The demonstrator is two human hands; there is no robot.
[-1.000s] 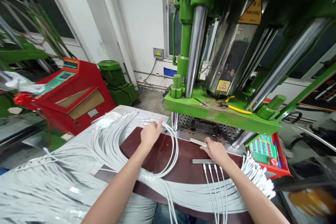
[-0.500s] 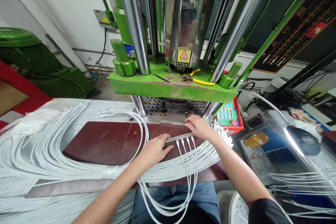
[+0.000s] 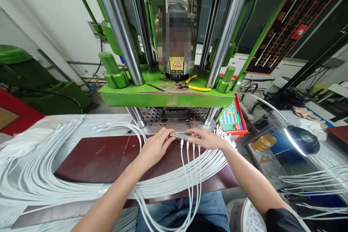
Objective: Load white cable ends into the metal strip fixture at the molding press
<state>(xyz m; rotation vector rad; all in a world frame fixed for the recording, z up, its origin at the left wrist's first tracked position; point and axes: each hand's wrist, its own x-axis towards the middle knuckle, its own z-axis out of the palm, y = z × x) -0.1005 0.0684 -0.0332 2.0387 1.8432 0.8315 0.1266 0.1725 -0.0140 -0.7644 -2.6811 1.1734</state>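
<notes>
A narrow metal bar (image 3: pixel 180 136) is held level between my two hands, above the dark red board (image 3: pixel 92 159). My left hand (image 3: pixel 157 145) pinches its left end, and my right hand (image 3: pixel 203 139) grips the right end. Several white cables (image 3: pixel 192 166) hang from the bar's near edge by their white connectors and loop down toward my lap. Beneath my wrists, a thick bundle of white cables (image 3: pixel 163 185) curves across the board. The perforated metal plate (image 3: pixel 152 117) of the green press lies just beyond my hands.
Pliers with yellow handles (image 3: pixel 199 88) and a dark strip (image 3: pixel 156 87) lie on the press's green crossbeam (image 3: pixel 168 99). A red box with buttons (image 3: pixel 241 116) stands right of the press. A lit lamp (image 3: pixel 301 140) is at the right; a white bucket (image 3: pixel 246 217) is below.
The second metal bar, which lay separately beyond the cable-bearing one, is now together with it between my hands. My left hand has moved up to it. The camera view has shifted.
</notes>
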